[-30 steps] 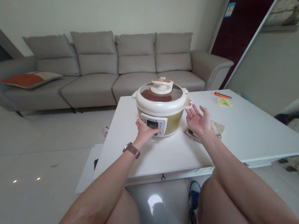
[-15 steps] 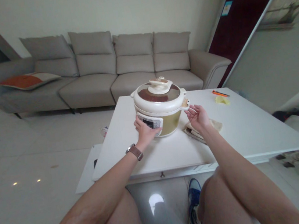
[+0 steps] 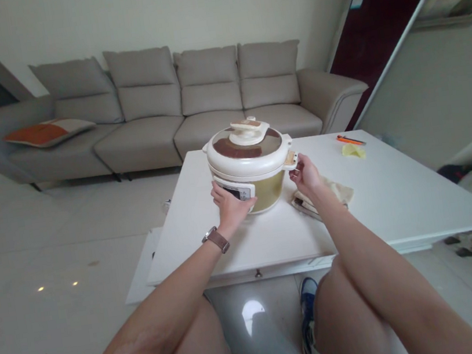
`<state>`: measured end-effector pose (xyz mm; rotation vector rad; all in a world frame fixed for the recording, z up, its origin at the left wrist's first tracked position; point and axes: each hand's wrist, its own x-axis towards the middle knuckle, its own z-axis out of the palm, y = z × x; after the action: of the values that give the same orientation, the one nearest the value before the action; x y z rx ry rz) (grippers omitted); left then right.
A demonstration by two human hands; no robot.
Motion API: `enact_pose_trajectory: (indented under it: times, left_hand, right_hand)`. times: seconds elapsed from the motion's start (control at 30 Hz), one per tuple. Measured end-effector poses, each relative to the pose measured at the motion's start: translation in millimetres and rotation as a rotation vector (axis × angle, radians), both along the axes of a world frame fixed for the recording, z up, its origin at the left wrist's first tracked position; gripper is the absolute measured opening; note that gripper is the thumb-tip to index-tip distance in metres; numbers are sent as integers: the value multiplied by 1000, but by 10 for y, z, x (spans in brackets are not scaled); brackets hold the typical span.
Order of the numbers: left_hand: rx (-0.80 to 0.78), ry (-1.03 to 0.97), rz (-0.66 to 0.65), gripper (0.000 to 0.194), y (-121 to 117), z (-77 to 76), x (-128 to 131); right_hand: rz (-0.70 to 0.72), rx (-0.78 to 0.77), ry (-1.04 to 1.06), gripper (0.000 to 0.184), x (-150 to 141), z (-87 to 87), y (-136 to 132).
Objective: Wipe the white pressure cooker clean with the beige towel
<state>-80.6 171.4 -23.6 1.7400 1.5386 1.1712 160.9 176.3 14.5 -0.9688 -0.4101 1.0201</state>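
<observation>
A white and gold electric pressure cooker (image 3: 269, 191) with a brown-topped lid stands on the white table (image 3: 246, 249). My left hand (image 3: 232, 208) grips its front control panel, thumb at the right edge and fingers at the left, partly covering the display. At the cooker's right side, my right hand (image 3: 305, 175) has its fingers curled at the side handle (image 3: 290, 160); part of the grip is hidden. Under my right wrist lies a folded beige cloth (image 3: 338, 191).
Toward the table's far right lie an orange utility knife (image 3: 350, 140) and a crumpled yellow piece (image 3: 353, 151). A grey sofa (image 3: 211, 127) stands behind the table. A small drawer knob (image 3: 258, 273) is on the near side, above my legs.
My right hand has moved up slightly to the cooker's side handle, and its fingers have curled in. My left hand stays on the control panel. The view has shifted a little.
</observation>
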Motion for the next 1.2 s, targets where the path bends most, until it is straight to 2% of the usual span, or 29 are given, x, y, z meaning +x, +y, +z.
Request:
enact_pose_trajectory:
  times: [0.1, 0.33, 0.7, 0.8, 1.03, 1.2]
  left_hand:
    - [7, -8, 11, 143, -2, 5, 13]
    - [16, -11, 47, 143, 10, 16, 55]
    - [42, -25, 48, 142, 82, -8, 48]
    - [62, -51, 3, 139, 195, -29, -2]
    - [119, -131, -218, 132, 643, -101, -231]
    - [171, -82, -190, 121, 760, -132, -461]
  right_hand:
    - [-4, 0, 27, 25, -14, 12, 67]
    - [95, 22, 112, 31, -26, 34, 92]
    - [60, 90, 157, 36, -128, 99, 48]
    - [34, 95, 150, 36, -122, 106, -8]
    - [36, 80, 98, 37, -187, 65, -261]
    - [126, 33, 7, 37, -287, 7, -388]
